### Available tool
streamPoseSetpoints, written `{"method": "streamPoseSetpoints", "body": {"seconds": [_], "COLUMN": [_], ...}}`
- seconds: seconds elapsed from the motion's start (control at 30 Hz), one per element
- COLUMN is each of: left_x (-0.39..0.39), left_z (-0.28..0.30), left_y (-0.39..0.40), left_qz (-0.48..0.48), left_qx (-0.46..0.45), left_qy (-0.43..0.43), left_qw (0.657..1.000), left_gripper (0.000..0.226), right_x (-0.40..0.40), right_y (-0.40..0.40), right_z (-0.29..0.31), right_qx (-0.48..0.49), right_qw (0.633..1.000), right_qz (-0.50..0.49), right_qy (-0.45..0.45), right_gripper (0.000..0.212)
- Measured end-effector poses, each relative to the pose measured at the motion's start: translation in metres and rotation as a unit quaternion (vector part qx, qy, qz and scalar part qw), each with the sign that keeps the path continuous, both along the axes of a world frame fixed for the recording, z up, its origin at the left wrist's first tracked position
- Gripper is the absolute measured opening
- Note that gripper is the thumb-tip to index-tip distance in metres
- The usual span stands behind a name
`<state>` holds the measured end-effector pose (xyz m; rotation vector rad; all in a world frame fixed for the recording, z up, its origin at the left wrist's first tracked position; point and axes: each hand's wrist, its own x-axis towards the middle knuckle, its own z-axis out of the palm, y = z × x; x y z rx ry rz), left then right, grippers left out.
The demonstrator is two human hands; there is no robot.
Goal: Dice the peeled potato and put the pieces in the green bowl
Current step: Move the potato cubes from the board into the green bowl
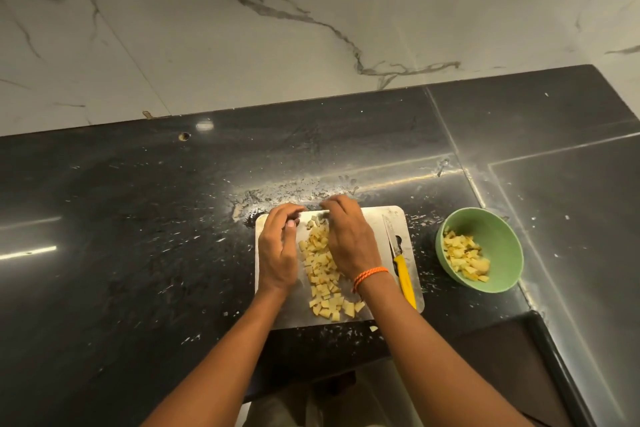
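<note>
A row of diced potato pieces (323, 274) lies down the middle of the steel cutting board (377, 218). My left hand (278, 253) rests on the board left of the pile, its fingers curled inward at the far end, and I see nothing in it. My right hand (349, 239) lies over the right side of the pile, fingers bent down around its far end. The green bowl (502, 236) stands to the right of the board and holds several diced pieces (465, 258). A yellow-handled knife (403, 279) lies on the board's right edge.
The board sits on a black stone counter (138, 218) flecked with white specks, with a marble wall (242, 28) behind. One stray potato piece (373, 328) lies on the counter just off the board's near edge. The counter's near edge (554, 357) drops off at lower right.
</note>
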<state>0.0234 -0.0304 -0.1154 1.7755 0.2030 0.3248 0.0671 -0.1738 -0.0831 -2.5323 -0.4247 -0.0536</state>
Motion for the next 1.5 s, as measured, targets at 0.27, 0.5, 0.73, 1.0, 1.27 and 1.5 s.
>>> {"method": "streamPoseSetpoints", "body": {"seconds": [0.27, 0.5, 0.73, 1.0, 1.27, 1.5], "left_x": [-0.003, -0.005, 0.006, -0.006, -0.006, -0.007], "left_z": [0.002, 0.002, 0.011, -0.003, -0.008, -0.008], "left_y": [0.000, -0.020, -0.020, -0.001, -0.003, -0.004], "left_qz": [-0.057, -0.133, -0.116, -0.081, -0.077, -0.074], "left_qx": [0.025, 0.102, -0.006, -0.003, 0.040, 0.073], "left_qy": [0.020, 0.036, 0.050, 0.040, 0.037, 0.034], "left_qw": [0.998, 0.985, 0.992, 0.996, 0.996, 0.994], "left_gripper": [0.036, 0.038, 0.037, 0.036, 0.034, 0.032], "right_x": [-0.036, -0.057, -0.048, -0.112, -0.157, -0.156], "right_y": [-0.034, -0.006, -0.038, -0.086, -0.135, -0.116], "right_z": [0.005, -0.020, 0.003, 0.001, -0.027, -0.023], "right_qx": [0.059, 0.170, 0.198, -0.059, -0.214, -0.260], "right_qw": [0.998, 0.960, 0.971, 0.984, 0.962, 0.956], "right_qz": [-0.012, -0.216, -0.136, 0.117, 0.137, 0.108], "right_qy": [-0.002, 0.050, 0.018, -0.121, -0.098, -0.081], "right_gripper": [0.024, 0.028, 0.021, 0.023, 0.030, 0.028]}}
